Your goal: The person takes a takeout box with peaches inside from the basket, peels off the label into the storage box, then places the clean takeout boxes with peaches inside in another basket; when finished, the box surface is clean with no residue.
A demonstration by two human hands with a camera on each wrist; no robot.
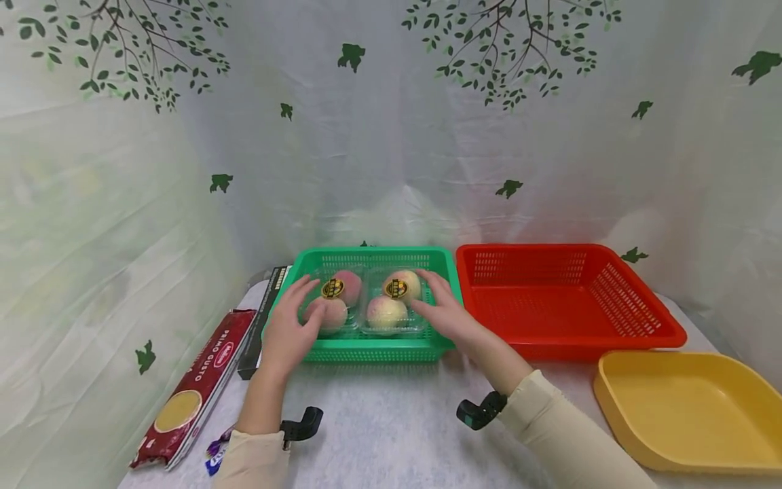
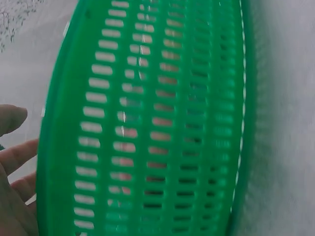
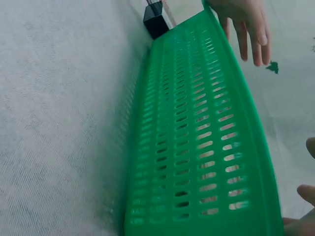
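Observation:
Two clear plastic packs sit side by side in a green basket (image 1: 375, 345), each with two peaches and a round black-and-yellow label. My left hand (image 1: 290, 331) is over the basket's left side, thumb and fingers spread around the left pack of peaches (image 1: 326, 314). On the other side, my right hand (image 1: 451, 314) reaches over the right rim, its fingertips at the edge of the right pack of peaches (image 1: 387, 314). Neither hand has its fingers curled round a pack. Both wrist views mostly show the basket's slotted front wall (image 2: 157, 147), with the packs largely hidden behind it.
A red basket (image 1: 571, 350) stands right of the green one, with a yellow tray (image 1: 690, 407) in front of it. Left of the green basket lie a long black box (image 1: 259, 333), a red packet (image 1: 198, 387) and a small purple wrapper (image 1: 216, 451). A printed curtain (image 1: 391, 149) hangs behind.

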